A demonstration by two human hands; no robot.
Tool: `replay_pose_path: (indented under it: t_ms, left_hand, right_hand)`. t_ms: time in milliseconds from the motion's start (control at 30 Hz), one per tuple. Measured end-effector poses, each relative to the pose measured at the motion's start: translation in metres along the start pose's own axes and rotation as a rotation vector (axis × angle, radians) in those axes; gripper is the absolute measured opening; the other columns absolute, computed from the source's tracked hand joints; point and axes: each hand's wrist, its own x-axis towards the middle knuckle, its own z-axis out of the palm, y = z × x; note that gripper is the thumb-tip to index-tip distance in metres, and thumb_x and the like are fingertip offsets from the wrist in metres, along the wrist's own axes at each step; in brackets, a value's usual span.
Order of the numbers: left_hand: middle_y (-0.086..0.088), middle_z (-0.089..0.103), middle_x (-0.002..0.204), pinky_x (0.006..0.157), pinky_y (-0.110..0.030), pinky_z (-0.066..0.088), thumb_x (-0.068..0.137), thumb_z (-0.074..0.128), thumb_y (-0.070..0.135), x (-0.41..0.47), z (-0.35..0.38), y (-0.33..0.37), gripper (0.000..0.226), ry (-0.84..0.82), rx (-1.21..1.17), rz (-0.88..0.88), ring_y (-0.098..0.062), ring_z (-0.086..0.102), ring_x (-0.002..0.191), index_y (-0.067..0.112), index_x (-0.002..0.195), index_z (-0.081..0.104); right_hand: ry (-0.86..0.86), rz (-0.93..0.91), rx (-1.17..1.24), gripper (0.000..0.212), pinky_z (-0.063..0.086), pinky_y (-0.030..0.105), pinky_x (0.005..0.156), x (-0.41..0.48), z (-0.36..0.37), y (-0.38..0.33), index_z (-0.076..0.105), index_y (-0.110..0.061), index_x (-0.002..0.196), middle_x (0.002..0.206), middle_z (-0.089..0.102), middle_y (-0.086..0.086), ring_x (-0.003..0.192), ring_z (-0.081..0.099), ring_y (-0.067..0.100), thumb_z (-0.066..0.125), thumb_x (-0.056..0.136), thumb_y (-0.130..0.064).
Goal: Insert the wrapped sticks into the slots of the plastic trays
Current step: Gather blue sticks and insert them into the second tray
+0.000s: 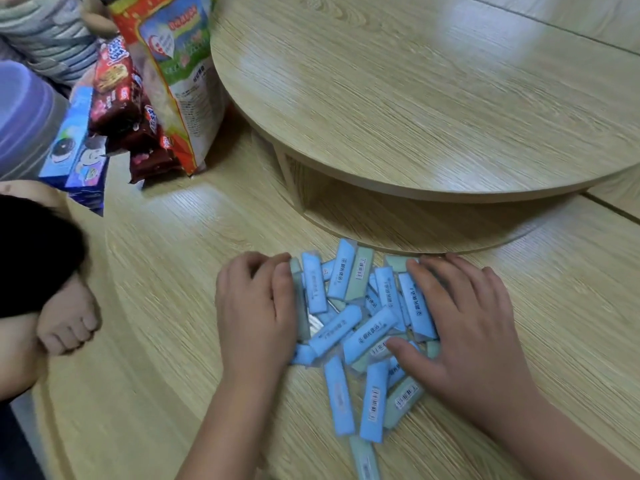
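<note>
A loose heap of several wrapped sticks (360,327), light blue and pale green with barcode labels, lies on the wooden table. My left hand (256,306) rests flat against the heap's left side, fingers on the outermost sticks. Pressed on the heap's right side is my right hand (464,323), fingers spread, thumb on sticks near the middle. Neither hand has a stick lifted. No plastic tray shows in this view.
A raised round wooden turntable (433,98) stands just behind the heap. Snack packets (121,95), a blue biscuit box (69,147) and a large printed bag (180,74) stand at the far left. Another person's foot (69,323) rests at the left edge.
</note>
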Motion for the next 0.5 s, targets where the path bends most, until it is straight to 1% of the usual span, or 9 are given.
replay_pose_path:
  t_ms: [67, 133, 167, 200, 233, 300, 367, 433, 500]
  left_hand:
    - [0.0, 0.055, 0.108, 0.099, -0.026, 0.031, 0.099, 0.027, 0.042, -0.016, 0.001, 0.01, 0.056, 0.021, -0.046, -0.065, -0.019, 0.047, 0.109, 0.013, 0.119, 0.071]
    - [0.002, 0.052, 0.118, 0.105, -0.024, 0.028, 0.098, 0.025, 0.046, -0.027, 0.001, 0.019, 0.06, -0.004, -0.086, -0.111, -0.014, 0.042, 0.117, 0.012, 0.131, 0.063]
    - [0.003, 0.05, 0.125, 0.109, -0.029, 0.029, 0.098, 0.024, 0.048, -0.032, 0.001, 0.021, 0.062, -0.026, -0.094, -0.111, -0.014, 0.041, 0.123, 0.013, 0.138, 0.056]
    - [0.003, 0.048, 0.134, 0.114, -0.037, 0.03, 0.098, 0.023, 0.052, -0.036, 0.0, 0.022, 0.064, -0.054, -0.1, -0.107, -0.017, 0.037, 0.132, 0.017, 0.144, 0.049]
    - [0.003, 0.043, 0.145, 0.117, -0.044, 0.027, 0.097, 0.022, 0.058, -0.041, -0.003, 0.022, 0.066, -0.086, -0.106, -0.11, -0.019, 0.029, 0.142, 0.022, 0.15, 0.039]
    - [0.005, 0.024, 0.161, 0.122, -0.051, 0.018, 0.092, 0.019, 0.074, -0.056, -0.013, 0.019, 0.075, -0.121, -0.113, -0.102, -0.016, 0.008, 0.153, 0.033, 0.155, 0.022]
    - [0.001, 0.014, 0.165, 0.12, -0.055, 0.016, 0.086, 0.025, 0.082, -0.082, -0.027, 0.019, 0.085, -0.135, -0.081, -0.027, -0.019, 0.002, 0.154, 0.033, 0.155, 0.018]
    - [-0.01, 0.022, 0.162, 0.117, -0.059, 0.02, 0.084, 0.034, 0.081, -0.116, -0.037, 0.024, 0.089, -0.153, -0.039, 0.15, -0.032, 0.01, 0.153, 0.024, 0.152, 0.028]
    - [-0.012, 0.03, 0.157, 0.113, -0.06, 0.026, 0.089, 0.032, 0.078, -0.152, -0.038, 0.022, 0.079, -0.164, 0.05, 0.364, -0.04, 0.022, 0.148, 0.024, 0.147, 0.035]
  right_hand:
    - [0.0, -0.001, -0.004, 0.086, 0.025, 0.06, 0.112, 0.0, 0.0, 0.0, 0.049, -0.015, 0.144, 0.142, 0.048, 0.004, 0.138, 0.038, 0.029, 0.045, 0.08, -0.073]
    - [-0.002, 0.0, -0.008, 0.086, 0.024, 0.059, 0.113, -0.001, 0.001, -0.001, 0.048, -0.016, 0.144, 0.142, 0.048, 0.004, 0.138, 0.038, 0.03, 0.044, 0.08, -0.073]
    - [-0.001, 0.004, -0.006, 0.086, 0.024, 0.059, 0.114, -0.001, 0.001, -0.001, 0.048, -0.016, 0.144, 0.142, 0.047, 0.004, 0.137, 0.037, 0.03, 0.044, 0.08, -0.073]
    - [0.0, 0.011, 0.002, 0.085, 0.023, 0.058, 0.115, -0.001, 0.001, 0.0, 0.048, -0.016, 0.144, 0.142, 0.047, 0.004, 0.137, 0.037, 0.029, 0.044, 0.08, -0.073]
    - [-0.003, 0.019, 0.013, 0.085, 0.022, 0.056, 0.116, -0.001, 0.0, 0.0, 0.048, -0.016, 0.143, 0.142, 0.047, 0.004, 0.137, 0.037, 0.029, 0.043, 0.08, -0.073]
    - [-0.016, 0.024, 0.025, 0.085, 0.021, 0.056, 0.116, -0.001, -0.002, 0.002, 0.049, -0.017, 0.142, 0.142, 0.045, 0.005, 0.138, 0.035, 0.028, 0.041, 0.08, -0.074]
    - [-0.018, 0.014, 0.006, 0.085, 0.022, 0.06, 0.114, -0.003, -0.004, 0.005, 0.05, -0.016, 0.141, 0.143, 0.044, 0.007, 0.14, 0.033, 0.031, 0.043, 0.079, -0.075]
    - [-0.01, -0.021, -0.013, 0.087, 0.023, 0.063, 0.112, -0.007, -0.007, 0.007, 0.052, -0.014, 0.139, 0.144, 0.044, 0.01, 0.141, 0.033, 0.035, 0.044, 0.078, -0.075]
    - [-0.014, -0.061, -0.021, 0.09, 0.024, 0.064, 0.109, -0.01, -0.006, 0.01, 0.054, -0.011, 0.138, 0.145, 0.044, 0.014, 0.141, 0.033, 0.038, 0.038, 0.081, -0.079]
